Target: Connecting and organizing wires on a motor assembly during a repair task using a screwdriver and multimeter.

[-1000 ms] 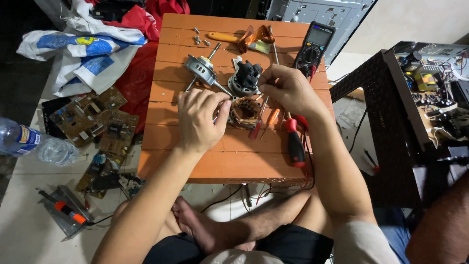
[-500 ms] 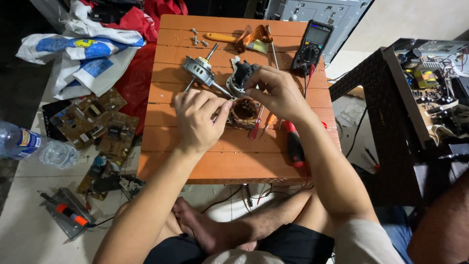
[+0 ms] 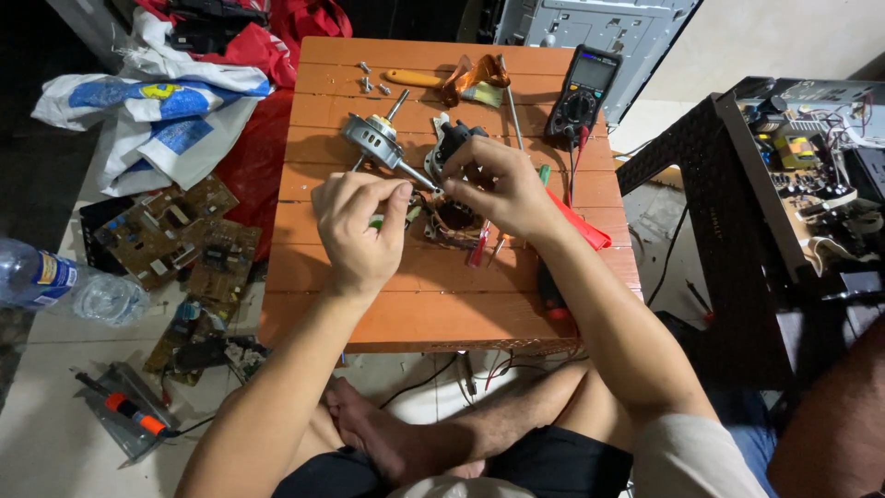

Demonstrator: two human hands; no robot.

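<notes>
Hands, two: left hand (image 3: 359,231), right hand (image 3: 502,189), one copper-wound stator (image 3: 452,219).

left hand (image 3: 361,226) pinched above copper-wound coil (image 3: 452,219) | right hand (image 3: 498,184) over coil | orange table (image 3: 415,295) | multimeter (image 3: 583,92) at far edge

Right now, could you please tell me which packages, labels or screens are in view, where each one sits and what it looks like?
Multimeter: far right of the orange table, black body, grey rectangular screen, round dial.
Water bottle: on the floor at far left, lying down, clear plastic with a blue label band.
Plastic bags: heaped left of the table, white with blue and yellow print.
</notes>
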